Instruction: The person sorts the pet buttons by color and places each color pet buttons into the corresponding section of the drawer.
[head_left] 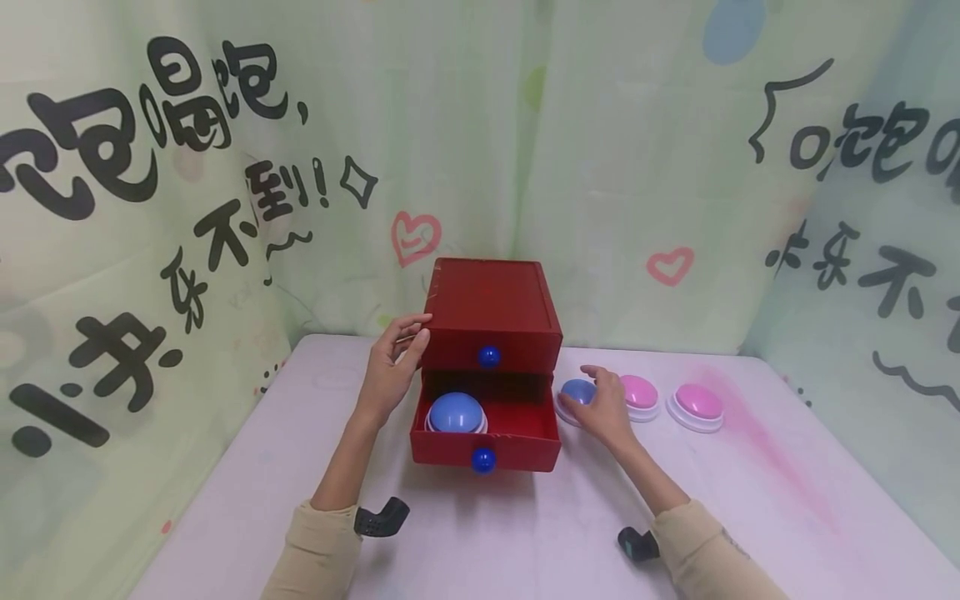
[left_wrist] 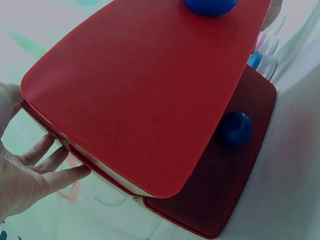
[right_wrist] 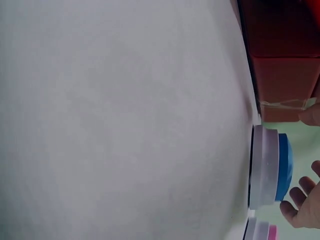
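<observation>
A red two-drawer box (head_left: 491, 296) stands mid-table, its lower drawer (head_left: 525, 454) pulled out and its upper drawer closed. Inside the lower drawer, toward the left, sits a blue push button (head_left: 456, 413) on a white base. My left hand (head_left: 393, 367) touches the box's left side near the top, fingers extended along it in the left wrist view. To the right of the box, a second blue push button (head_left: 577, 390) rests on the table. Over it my right hand (head_left: 606, 408) hovers, thumb and fingers spread; the right wrist view shows the button (right_wrist: 285, 167) still flat on its base.
Two pink push buttons, one nearer (head_left: 639, 392) and one farther right (head_left: 699, 402), stand on white bases beyond my right hand. Blue knobs (head_left: 489, 357) mark the drawer fronts. A pale curtain (head_left: 615, 208) with writing hangs behind the white table (head_left: 540, 550).
</observation>
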